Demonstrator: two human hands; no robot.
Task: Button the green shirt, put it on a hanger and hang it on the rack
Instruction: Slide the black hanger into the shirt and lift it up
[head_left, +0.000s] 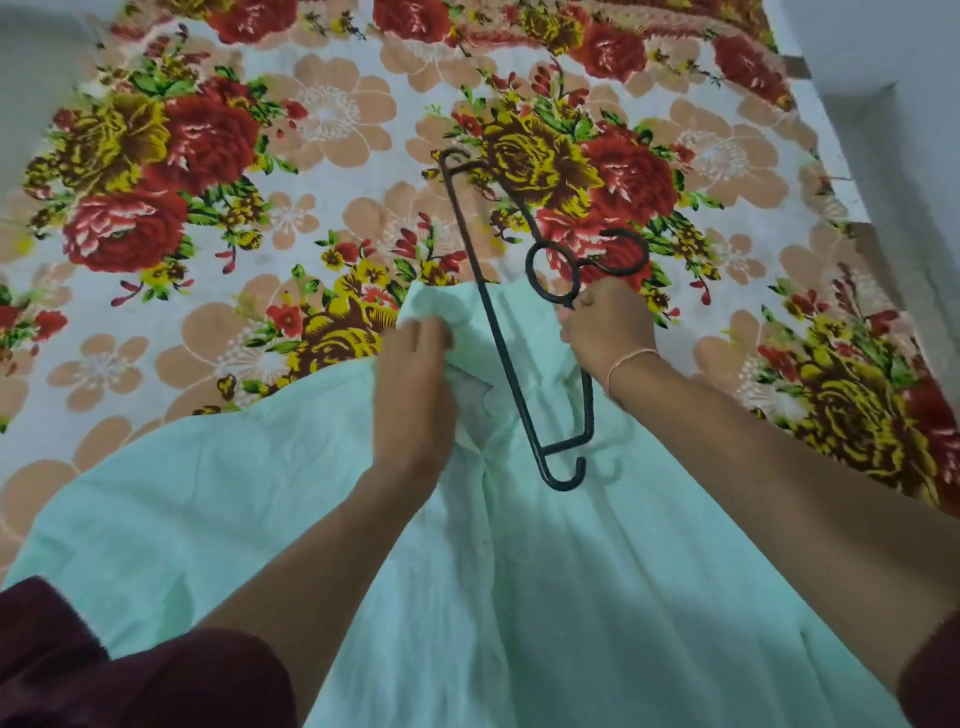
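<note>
Hanger step: right hand (605, 327) fingers grip the black hanger (511, 364) mid-frame; left hand (415, 384) fingers pinch the green shirt (260, 493) collar. Next, slide the hanger inside.

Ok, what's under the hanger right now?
The hanger lies across the green shirt near its collar, its far end over the floral bedsheet. The right hand covers its neck.

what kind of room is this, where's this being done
Probably a bedroom at home: the shirt lies on a bed covered by a floral sheet, with plain walls close behind it. The right hand holds a hanger; the left hand grips the shirt's collar.
</note>
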